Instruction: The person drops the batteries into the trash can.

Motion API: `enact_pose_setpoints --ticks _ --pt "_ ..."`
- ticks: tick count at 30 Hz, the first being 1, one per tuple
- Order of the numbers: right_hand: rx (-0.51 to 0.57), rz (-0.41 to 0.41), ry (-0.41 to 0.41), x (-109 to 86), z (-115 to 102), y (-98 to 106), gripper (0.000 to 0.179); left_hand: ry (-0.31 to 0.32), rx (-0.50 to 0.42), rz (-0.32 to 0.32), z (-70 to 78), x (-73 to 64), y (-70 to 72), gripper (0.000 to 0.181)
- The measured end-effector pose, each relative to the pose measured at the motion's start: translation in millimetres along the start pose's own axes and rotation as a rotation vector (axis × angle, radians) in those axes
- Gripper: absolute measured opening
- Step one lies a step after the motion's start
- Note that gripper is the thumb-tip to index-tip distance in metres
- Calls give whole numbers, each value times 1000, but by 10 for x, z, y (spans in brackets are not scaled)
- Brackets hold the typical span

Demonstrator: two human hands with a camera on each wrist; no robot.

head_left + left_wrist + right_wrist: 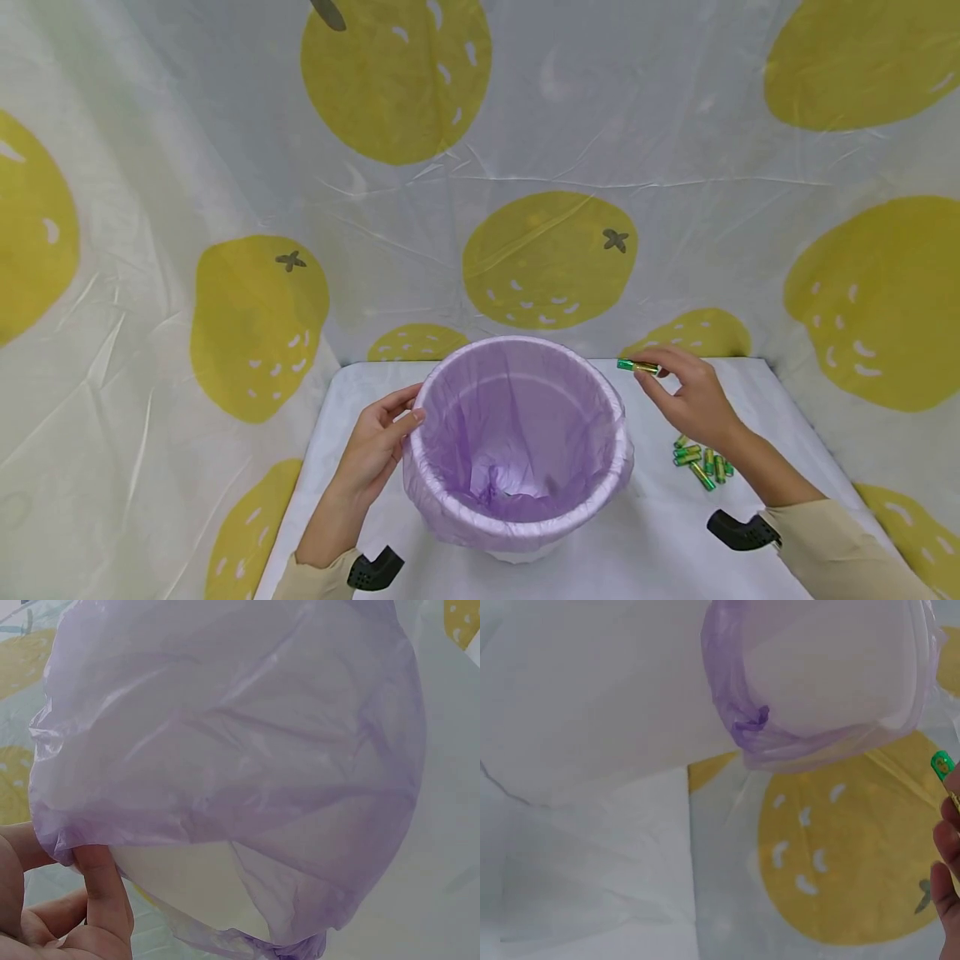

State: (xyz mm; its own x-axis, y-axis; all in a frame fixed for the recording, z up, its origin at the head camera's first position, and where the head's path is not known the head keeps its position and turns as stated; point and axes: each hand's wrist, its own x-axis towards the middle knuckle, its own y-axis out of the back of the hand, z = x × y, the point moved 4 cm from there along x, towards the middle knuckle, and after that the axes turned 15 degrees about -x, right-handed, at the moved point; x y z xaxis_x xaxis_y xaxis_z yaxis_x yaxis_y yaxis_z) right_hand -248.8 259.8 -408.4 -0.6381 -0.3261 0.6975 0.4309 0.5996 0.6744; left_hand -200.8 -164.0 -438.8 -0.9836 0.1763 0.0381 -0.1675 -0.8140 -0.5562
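A white trash bin [517, 556] lined with a purple plastic bag [540, 392] stands upright on the table. At its left rim my left hand [380, 442] grips the bin, thumb over the bag-covered edge. In the left wrist view, fingers [101, 889] press on the bag's folded-down edge. My right hand [693, 396] pinches a green and gold battery [637, 366] between thumb and fingertips, to the right of the rim and apart from it. Only the green end of the battery [943, 763] and part of the hand appear in the right wrist view.
Several more green and gold batteries [702, 477] lie in a loose group on the white table [652, 542], below the right forearm. A pale curtain [405, 233] printed with yellow fruit surrounds the table at the back and sides. Black wrist devices [742, 531] sit at both sleeves.
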Motion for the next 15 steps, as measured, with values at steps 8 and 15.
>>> enact_pose_setpoints --ticks 8,15 --pt "48 -29 89 183 -174 -49 38 -2 1 6 -11 -3 6 50" --pt "82 -56 151 327 -302 -136 35 0 12 16 -4 -3 6 49"
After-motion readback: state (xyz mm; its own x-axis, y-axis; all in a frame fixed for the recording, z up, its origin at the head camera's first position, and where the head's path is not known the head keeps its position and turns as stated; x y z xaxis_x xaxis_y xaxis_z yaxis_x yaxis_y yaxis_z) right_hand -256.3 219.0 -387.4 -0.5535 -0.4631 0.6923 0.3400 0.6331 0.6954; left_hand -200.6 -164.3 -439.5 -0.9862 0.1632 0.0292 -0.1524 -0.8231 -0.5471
